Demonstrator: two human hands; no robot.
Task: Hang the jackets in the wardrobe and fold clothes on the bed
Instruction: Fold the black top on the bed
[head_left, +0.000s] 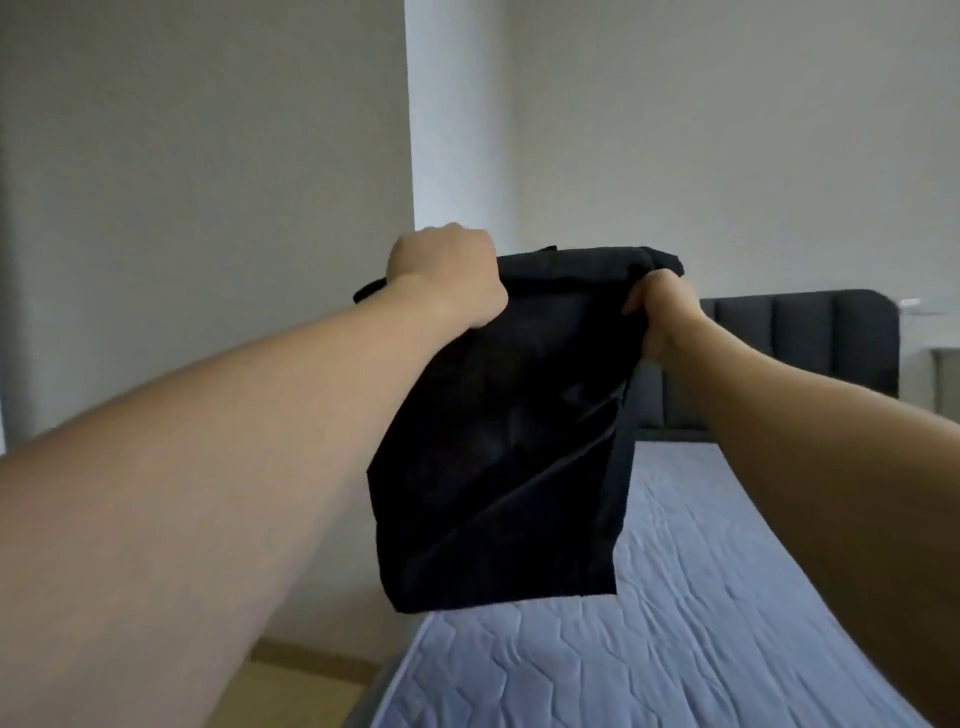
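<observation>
Black cloth fills the middle of the frame: a dark garment (498, 431) that we hold up in the air by its top edge, with both our bare arms stretched forward. Our left hand (445, 278), at centre left, is curled into a fist round the upper left corner of the garment, knuckles up. Our right hand (662, 317), just right of centre, pinches the upper right corner, its fingers closed on the fabric. The garment hangs down from the two grips in creased folds, and its lower hem floats above the near end of the bed (675, 623), apart from the mattress. The bed runs across the lower right of the frame, covered in a pale blue quilted surface. A dark padded headboard (810, 353) stands at its far end, at centre right. Plain grey walls (208, 156) take up the upper half, and a strip of light floor (291, 691) shows at lower left.
</observation>
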